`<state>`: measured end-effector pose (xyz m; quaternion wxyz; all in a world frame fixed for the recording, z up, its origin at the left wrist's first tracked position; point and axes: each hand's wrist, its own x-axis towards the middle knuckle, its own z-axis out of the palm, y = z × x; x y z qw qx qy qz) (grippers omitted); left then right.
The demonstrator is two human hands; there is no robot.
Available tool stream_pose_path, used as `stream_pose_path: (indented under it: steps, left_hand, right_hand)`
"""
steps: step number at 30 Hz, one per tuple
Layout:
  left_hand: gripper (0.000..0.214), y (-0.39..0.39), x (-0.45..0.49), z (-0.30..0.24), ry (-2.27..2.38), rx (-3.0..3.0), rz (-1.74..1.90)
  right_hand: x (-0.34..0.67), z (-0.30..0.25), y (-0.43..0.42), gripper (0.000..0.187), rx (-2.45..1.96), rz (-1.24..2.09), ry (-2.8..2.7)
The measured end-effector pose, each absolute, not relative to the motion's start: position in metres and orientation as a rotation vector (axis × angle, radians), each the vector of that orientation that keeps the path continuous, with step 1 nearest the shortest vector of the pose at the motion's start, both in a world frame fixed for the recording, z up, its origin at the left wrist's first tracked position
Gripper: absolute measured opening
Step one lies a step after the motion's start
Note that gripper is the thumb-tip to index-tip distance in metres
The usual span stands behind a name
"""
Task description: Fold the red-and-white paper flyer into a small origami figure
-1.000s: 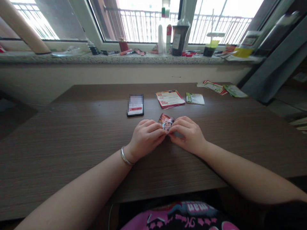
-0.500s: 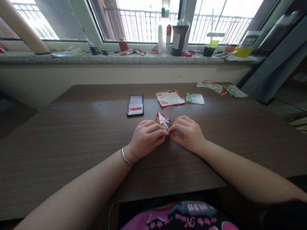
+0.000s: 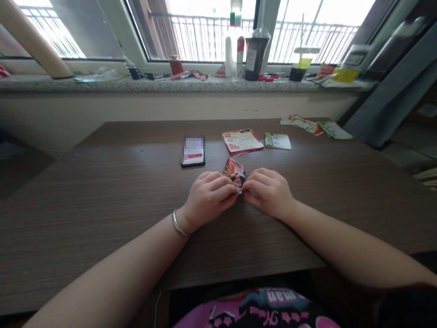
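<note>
A small piece of folded, colourful printed paper (image 3: 235, 170) stands between my hands on the brown table. My left hand (image 3: 212, 193) has its fingers closed on the paper's near left edge, covering part of it. Opposite, my right hand (image 3: 268, 189) pinches the near right corner between thumb and index finger. The fingertips of both hands almost meet at the paper's lower end, where a pale bit shows.
Beyond my hands lie a phone (image 3: 193, 151), a stack of printed sheets (image 3: 242, 141) and a smaller card stack (image 3: 277, 140). More leaflets (image 3: 305, 124) lie at the back right of the table (image 3: 112, 200). Bottles and cups (image 3: 256, 57) line the windowsill.
The folded paper has flattened and turned a little, so more of its printed face shows. My right hand has shifted slightly; my left hand stays nearly in place.
</note>
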<state>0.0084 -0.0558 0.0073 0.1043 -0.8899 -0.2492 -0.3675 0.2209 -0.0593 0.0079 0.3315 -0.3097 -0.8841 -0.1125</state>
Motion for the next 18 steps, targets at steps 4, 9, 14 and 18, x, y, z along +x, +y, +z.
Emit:
stream_pose_path:
  steps: [4, 9, 14, 18]
  left_hand:
    - [0.006, -0.0569, 0.0073, 0.0080, -0.779, -2.587, -0.957]
    - [0.009, -0.0566, 0.0061, 0.0053, -0.820, -2.567, -0.964]
    - [0.010, -0.0560, 0.0069, 0.0045, -0.838, -2.571, -1.018]
    - [0.010, -0.0565, 0.0076, 0.0054, -0.840, -2.575, -1.040]
  right_hand:
    - [0.2203, 0.0086, -0.0613, 0.011, -0.820, -0.316, -2.317]
    - [0.2203, 0.0057, -0.0584, 0.011, -0.859, -0.297, -2.312]
    - [0.2203, 0.0043, -0.0552, 0.012, -0.884, -0.306, -2.304]
    - [0.2202, 0.0054, -0.0549, 0.011, -0.877, -0.307, -2.305]
